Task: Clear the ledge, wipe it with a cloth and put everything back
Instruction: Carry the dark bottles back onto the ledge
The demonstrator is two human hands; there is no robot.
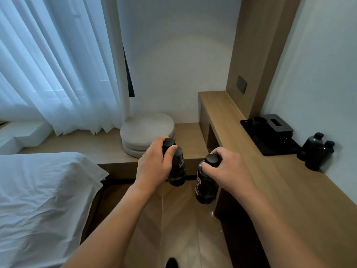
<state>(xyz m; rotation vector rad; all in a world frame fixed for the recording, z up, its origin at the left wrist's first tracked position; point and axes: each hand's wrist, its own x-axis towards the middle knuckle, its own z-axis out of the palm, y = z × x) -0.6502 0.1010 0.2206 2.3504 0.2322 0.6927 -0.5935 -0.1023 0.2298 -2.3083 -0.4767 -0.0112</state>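
Beside the ledge (251,151): tray (274,144); small bottles (318,153)

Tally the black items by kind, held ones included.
Black bottles: 4, one in the left hand (bottle), one in the right hand (bottle), two standing on the ledge at and
Black tray: 1
Black tissue box: 1
Black cup: 1
Total: 7
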